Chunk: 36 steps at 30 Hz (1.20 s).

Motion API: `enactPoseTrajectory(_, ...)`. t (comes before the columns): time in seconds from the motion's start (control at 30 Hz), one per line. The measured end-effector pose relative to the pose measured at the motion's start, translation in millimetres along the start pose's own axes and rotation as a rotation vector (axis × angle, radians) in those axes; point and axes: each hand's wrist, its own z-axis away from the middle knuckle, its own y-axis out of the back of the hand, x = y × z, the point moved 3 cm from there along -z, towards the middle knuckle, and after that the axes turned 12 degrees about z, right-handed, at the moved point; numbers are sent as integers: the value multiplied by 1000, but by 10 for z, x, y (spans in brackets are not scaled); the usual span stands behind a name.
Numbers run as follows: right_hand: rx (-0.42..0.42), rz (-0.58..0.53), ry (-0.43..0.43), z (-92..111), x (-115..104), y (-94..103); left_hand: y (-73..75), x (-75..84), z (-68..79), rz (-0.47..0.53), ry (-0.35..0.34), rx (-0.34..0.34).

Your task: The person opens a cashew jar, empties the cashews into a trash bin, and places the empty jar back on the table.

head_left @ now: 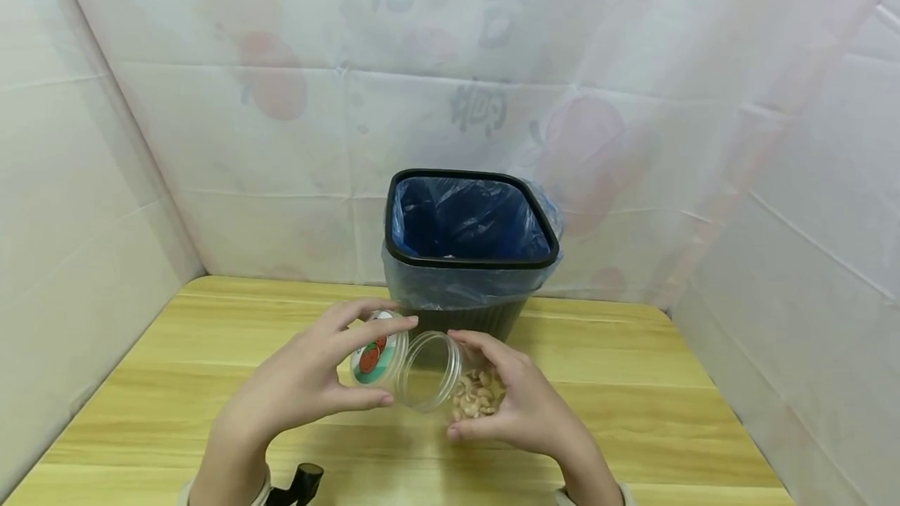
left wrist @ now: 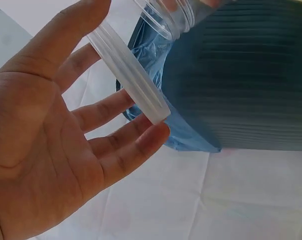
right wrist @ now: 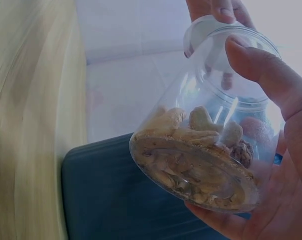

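Observation:
My left hand (head_left: 302, 377) pinches a round clear screw lid (head_left: 380, 350) by its rim, thumb on one side and fingers on the other. Its top carries a white and green label with red fruit. A clear plastic jar (head_left: 430, 373) is gripped by my right hand (head_left: 530, 404). The jar lies tilted on its side in the air, its uncapped mouth facing the lid. Pale cashew nuts (head_left: 478, 393) sit toward its bottom; in the right wrist view a darker, wrinkled piece (right wrist: 242, 153) shows among them. The left wrist view shows the lid edge-on, apart from the jar's mouth.
Just behind the hands stands a dark ribbed trash bin (head_left: 460, 322) with a black rim and a blue bag (head_left: 457, 287) lining it. Under everything is a wooden table (head_left: 633, 412). White printed cloth (head_left: 295, 139) surrounds it. A black object (head_left: 305, 481) shows by the left wrist.

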Motion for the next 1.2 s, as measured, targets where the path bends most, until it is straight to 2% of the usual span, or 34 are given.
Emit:
enactPoseTrajectory(0.3,7,5,-3,2,11,9,40,-27,35,-72,-16,14)
enactPoseTrajectory(0.6,14,12,-7,20,11,13,43,-112,46,-107,121,2)
enactPoseTrajectory(0.87,21,18,-2,20,10,30,41,-160,37,-121,146,-8)
enactPoseTrajectory(1.2,17,8,-3,16,7,36,45,-246,56,-115,219,-4)
